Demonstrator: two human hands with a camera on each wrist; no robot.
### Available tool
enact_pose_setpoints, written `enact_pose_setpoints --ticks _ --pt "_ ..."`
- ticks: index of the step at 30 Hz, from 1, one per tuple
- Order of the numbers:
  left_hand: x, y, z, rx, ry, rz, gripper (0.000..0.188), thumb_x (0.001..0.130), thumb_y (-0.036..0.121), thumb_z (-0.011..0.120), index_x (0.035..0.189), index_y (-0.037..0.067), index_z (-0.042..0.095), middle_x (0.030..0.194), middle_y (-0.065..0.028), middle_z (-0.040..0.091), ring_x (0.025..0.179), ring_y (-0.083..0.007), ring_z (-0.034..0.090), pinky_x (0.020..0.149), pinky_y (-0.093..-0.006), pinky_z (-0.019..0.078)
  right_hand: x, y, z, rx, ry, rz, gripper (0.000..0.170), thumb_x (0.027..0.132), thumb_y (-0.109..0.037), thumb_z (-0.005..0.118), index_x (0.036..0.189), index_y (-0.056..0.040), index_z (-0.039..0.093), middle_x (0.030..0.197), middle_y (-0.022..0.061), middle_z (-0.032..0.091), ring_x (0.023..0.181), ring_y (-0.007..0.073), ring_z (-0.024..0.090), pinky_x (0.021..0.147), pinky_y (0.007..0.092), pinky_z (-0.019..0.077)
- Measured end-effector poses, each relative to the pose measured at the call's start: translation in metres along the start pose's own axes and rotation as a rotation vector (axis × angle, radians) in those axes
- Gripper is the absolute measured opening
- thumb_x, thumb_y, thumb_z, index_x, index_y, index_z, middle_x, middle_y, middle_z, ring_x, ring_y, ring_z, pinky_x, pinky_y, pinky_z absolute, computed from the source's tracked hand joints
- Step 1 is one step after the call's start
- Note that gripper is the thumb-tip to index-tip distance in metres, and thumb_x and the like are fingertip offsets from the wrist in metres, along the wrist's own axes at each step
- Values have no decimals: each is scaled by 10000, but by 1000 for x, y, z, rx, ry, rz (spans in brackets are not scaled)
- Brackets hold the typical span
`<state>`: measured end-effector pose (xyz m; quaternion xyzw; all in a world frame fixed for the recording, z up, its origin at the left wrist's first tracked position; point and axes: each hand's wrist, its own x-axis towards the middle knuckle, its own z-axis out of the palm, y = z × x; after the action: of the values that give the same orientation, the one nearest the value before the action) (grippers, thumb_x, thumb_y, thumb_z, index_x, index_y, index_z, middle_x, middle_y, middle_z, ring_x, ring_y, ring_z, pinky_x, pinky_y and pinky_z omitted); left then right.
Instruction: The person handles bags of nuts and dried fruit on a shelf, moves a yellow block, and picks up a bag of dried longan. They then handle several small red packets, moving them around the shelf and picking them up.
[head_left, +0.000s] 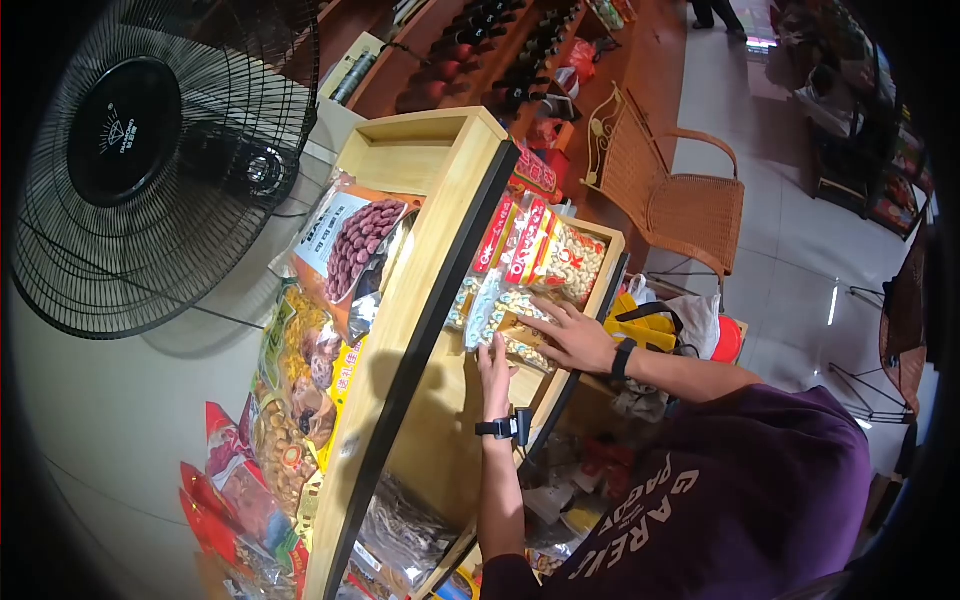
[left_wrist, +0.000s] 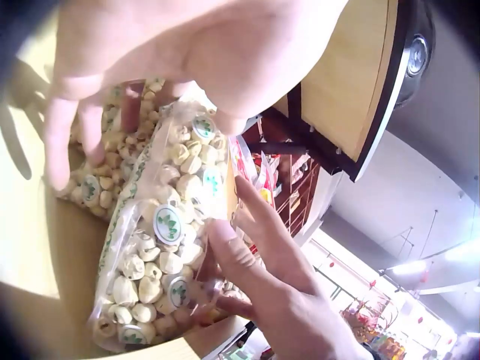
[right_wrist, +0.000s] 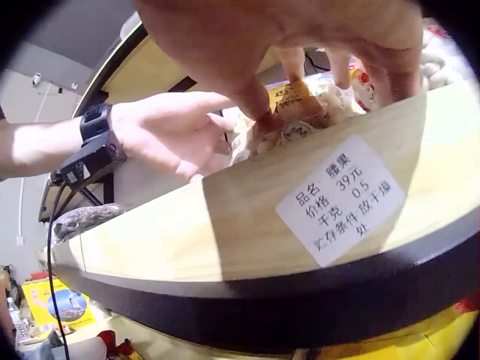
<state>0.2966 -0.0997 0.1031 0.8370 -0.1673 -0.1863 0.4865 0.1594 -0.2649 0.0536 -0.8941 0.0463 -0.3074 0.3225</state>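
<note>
Clear bags of pale, rounded pieces with green-and-white labels [head_left: 503,315] [left_wrist: 166,223] lie in a wooden compartment. My right hand [head_left: 572,338] [left_wrist: 289,289] [right_wrist: 300,37] rests over them with fingers spread, its thumb touching the bag in the left wrist view. At the bags' near end, my left hand [head_left: 495,378] [left_wrist: 187,45] [right_wrist: 169,131] touches them with extended fingers. A brown-gold label [right_wrist: 296,101] shows under the right hand. Red-and-white bags of cashew-like nuts [head_left: 575,255] lie beyond.
A black-edged wooden divider [head_left: 430,290] runs beside the compartment; packaged dried goods [head_left: 290,430] lie along its other side. A large fan [head_left: 125,130] stands at left. A price card [right_wrist: 341,201] is on the front board. A wicker chair [head_left: 690,215] stands behind.
</note>
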Motion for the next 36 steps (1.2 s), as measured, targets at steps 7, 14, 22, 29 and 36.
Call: enact_pose_setpoints --ticks 7,14,22,29,36 --pt "11 -24 -5 -162 25 23 834 1047 639 459 1627 91 219 1637 -182 309 1471 -346 381 1074 -482 479 -14 15 2 7 44 -103 700 990 -394 630 1614 -269 339 1632 150 346 1328 406 492 1079 483 505" --pt "30 -35 -35 -344 112 114 978 996 743 439 1674 191 -1 1729 -146 69 1543 -368 229 1216 -569 236 -17 21 7 -14 54 -155 704 973 -367 650 1601 -235 362 1637 162 339 1309 398 507 1137 470 447" --pt "99 -56 -29 -971 53 93 979 974 822 278 1669 148 130 1703 -153 224 1552 -353 239 1277 -501 111 -20 24 13 -35 97 -175 711 971 -369 647 1608 -244 358 1637 150 349 1284 397 523 1121 471 453" --pt "68 14 31 -1084 -72 83 862 1025 742 232 1601 112 351 1627 -139 389 1475 -349 392 1234 -518 296 -19 17 12 7 150 -145 785 938 -454 679 1603 -184 363 1609 208 367 1346 416 475 1134 481 426" --pt "79 -40 6 -833 -126 63 732 1067 638 306 1557 104 408 1574 -108 455 1428 -315 447 1212 -509 331 -19 22 13 -43 61 -167 810 909 -442 692 1612 -226 351 1638 166 348 1303 377 518 1123 464 440"
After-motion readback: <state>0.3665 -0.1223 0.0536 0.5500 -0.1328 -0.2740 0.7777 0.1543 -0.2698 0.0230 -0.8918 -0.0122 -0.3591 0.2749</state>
